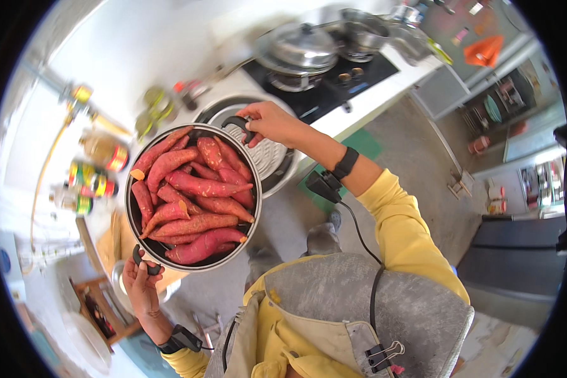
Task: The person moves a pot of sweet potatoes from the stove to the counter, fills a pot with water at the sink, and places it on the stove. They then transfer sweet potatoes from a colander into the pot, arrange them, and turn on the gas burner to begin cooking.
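A wide, dark-lined pot (258,208) with a bright metal rim is full of red-skinned sweet potatoes (208,184). Some have cut tips of orange flesh. My left hand (141,286) grips the black side handle (147,264) at the lower left. At the upper right, the opposite handle (238,124) is in the grip of my right hand (270,124). Partly behind the pot, a round pan with a ridged pale metal bottom (269,163) is at the counter's edge. The pot hides much of it, and its underside is out of sight.
On the black gas hob (373,78) stand a lidded steel pot (307,45) and another steel pan (364,30). Condiment bottles (105,149) and glass jars (158,104) line the wall at left. A wooden chopping board (115,241) lies below. A cable (359,227) runs along my right arm.
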Available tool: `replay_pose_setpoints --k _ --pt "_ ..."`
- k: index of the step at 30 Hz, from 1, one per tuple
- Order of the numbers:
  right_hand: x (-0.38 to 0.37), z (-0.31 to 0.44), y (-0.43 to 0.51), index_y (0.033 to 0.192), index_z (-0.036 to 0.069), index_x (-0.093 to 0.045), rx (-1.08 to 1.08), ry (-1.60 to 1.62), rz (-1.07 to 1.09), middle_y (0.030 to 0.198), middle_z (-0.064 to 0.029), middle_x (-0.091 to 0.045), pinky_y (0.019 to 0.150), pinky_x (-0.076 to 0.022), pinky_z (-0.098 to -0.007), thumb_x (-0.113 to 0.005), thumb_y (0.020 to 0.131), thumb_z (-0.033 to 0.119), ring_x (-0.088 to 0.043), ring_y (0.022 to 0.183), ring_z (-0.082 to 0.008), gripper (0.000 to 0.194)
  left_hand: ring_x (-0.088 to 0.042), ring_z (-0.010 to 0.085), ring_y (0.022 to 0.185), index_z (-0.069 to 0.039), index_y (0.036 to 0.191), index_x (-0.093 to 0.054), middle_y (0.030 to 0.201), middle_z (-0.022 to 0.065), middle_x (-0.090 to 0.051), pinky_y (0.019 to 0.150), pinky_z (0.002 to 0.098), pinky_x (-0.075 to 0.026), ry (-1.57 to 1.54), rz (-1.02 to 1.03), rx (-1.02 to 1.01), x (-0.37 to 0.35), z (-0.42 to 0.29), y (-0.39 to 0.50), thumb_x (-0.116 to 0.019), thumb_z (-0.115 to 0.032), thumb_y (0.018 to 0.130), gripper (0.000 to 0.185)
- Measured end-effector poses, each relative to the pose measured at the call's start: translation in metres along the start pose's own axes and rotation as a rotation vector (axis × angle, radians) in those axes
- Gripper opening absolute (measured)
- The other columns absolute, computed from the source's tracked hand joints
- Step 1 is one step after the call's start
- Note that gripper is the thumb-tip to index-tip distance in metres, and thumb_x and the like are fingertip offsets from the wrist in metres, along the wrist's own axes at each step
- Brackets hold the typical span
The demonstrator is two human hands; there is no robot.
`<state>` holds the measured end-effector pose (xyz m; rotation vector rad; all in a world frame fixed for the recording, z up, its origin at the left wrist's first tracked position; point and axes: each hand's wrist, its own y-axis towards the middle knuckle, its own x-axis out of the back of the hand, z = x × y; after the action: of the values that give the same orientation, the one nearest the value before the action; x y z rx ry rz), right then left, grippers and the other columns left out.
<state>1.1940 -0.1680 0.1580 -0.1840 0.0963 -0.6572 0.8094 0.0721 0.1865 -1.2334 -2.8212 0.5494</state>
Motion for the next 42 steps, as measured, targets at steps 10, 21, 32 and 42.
replay_pose_setpoints --k 10,21,32,42 --pt "-0.072 0.01 -0.092 0.121 -0.012 -0.053 -0.033 -0.055 -0.525 0.098 -0.0154 -0.063 0.065 -0.0594 -0.0285 -0.053 0.086 -0.002 -0.067 0.077 -0.021 0.036 -0.066 0.0197 0.07 0.001 0.116 -0.055 0.083 0.0076 -0.063 0.059 0.0245 -0.055 -0.05 0.498 0.129 0.063 0.001 0.137 -0.054 -0.011 0.094 0.026" --pt "-0.087 -0.038 -0.099 0.117 -0.011 -0.055 0.025 -0.081 -0.807 0.1 -0.0133 -0.063 0.066 -0.0599 -0.0267 -0.053 0.087 -0.005 -0.065 0.081 -0.0185 0.031 -0.069 0.0235 0.077 -0.001 0.114 -0.056 0.088 0.0076 -0.063 0.062 0.0224 -0.056 -0.044 0.875 0.168 0.043 0.032 0.242 -0.056 -0.014 0.094 0.024" --pt "-0.079 -0.045 -0.087 0.119 -0.011 -0.054 0.201 -0.142 -0.726 0.097 -0.0125 -0.065 0.063 -0.059 -0.0243 -0.055 0.085 -0.008 -0.066 0.076 -0.0168 0.034 -0.068 0.0219 0.073 -0.004 0.111 -0.057 0.085 0.0049 -0.063 0.061 0.0244 -0.055 -0.083 0.78 -0.056 0.043 0.056 0.236 -0.059 -0.016 0.093 0.022" --pt "-0.03 -0.038 0.003 0.117 -0.009 -0.054 0.24 -0.163 -0.399 0.095 -0.0105 -0.062 0.067 -0.0594 -0.0275 -0.057 0.085 -0.006 -0.065 0.078 -0.0175 0.032 -0.065 0.0147 0.065 -0.005 0.103 -0.059 0.079 0.0028 -0.061 0.058 0.0202 -0.054 -0.176 0.275 -0.174 0.035 0.091 0.194 -0.055 -0.015 0.095 0.013"
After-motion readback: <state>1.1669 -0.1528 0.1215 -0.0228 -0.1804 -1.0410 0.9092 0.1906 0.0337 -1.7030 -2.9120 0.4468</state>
